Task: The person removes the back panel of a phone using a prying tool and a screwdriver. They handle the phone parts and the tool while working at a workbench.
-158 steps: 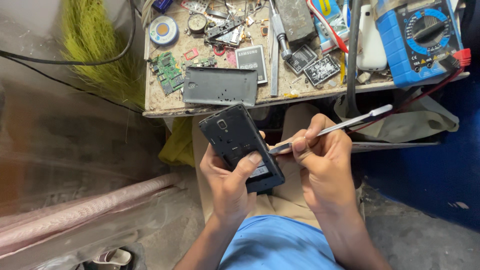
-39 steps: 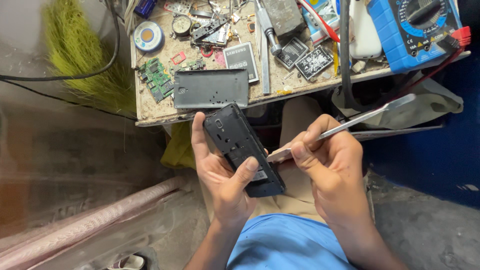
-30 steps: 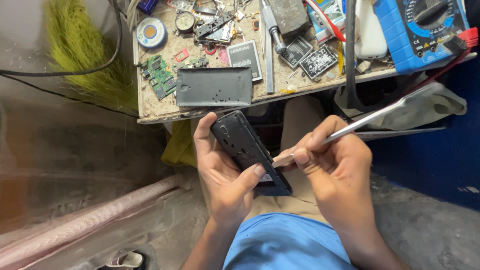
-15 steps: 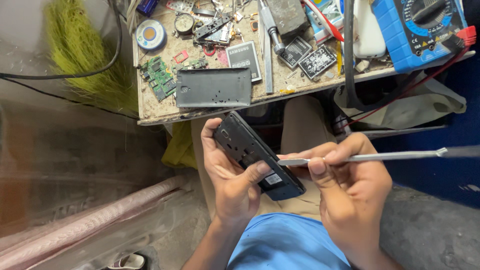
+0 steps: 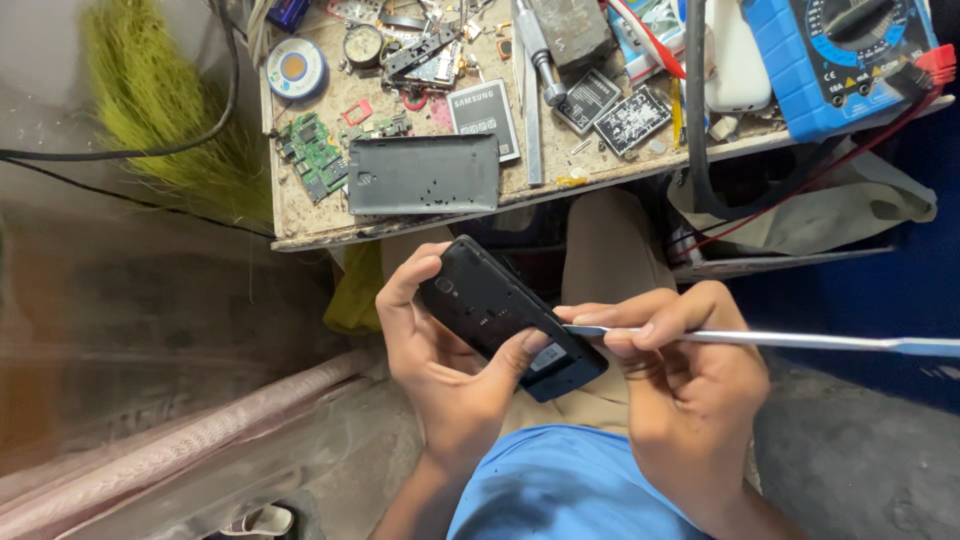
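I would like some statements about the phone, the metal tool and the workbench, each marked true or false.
1. The left hand holds the black phone. True.
2. The right hand holds a blue multimeter. False: it holds a thin metal tool; the multimeter lies on the workbench.
3. The tool's tip meets the phone's edge. True.
4. A grey back cover lies on the workbench. True.
5. The green circuit board lies on the person's lap. False: it lies on the workbench, left of the cover.
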